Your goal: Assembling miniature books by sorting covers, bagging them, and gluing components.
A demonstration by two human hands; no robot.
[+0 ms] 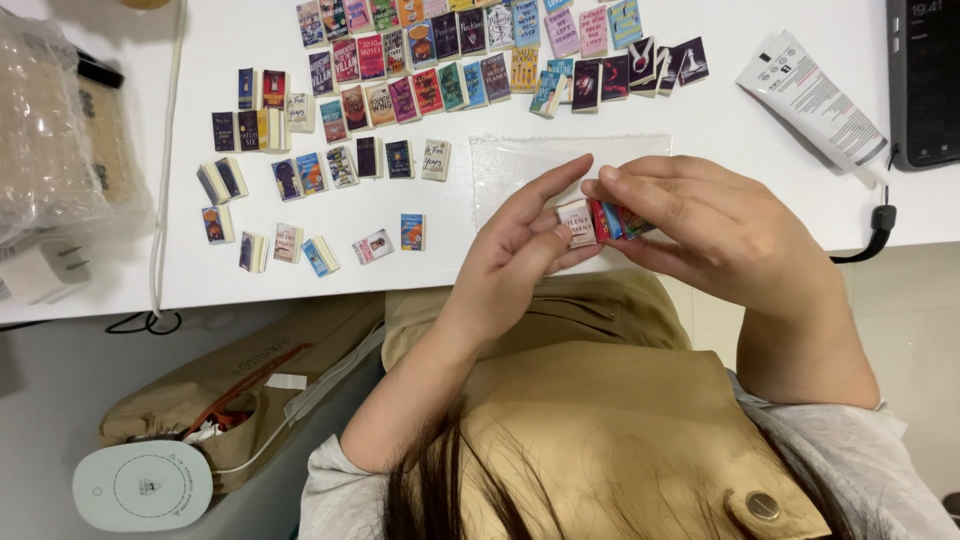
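Note:
Both hands meet over the near edge of a white table [700, 125]. My left hand [515, 250] and my right hand [715, 230] together pinch a short stack of miniature books [600, 220] with red, blue and pale covers. My left thumb and fingers press the pale end of the stack; my right fingers cover the other end. Beneath the hands lies a clear plastic sheet [520, 160].
Many miniature books [450, 60] lie in rows across the table, with several loose ones [300, 245] at the front left. A white tube [815, 100] lies at the right, a dark tablet [925, 80] beyond it, plastic bags [45, 130] at the left. A tan bag [240, 385] and white round device [140, 485] sit on the floor.

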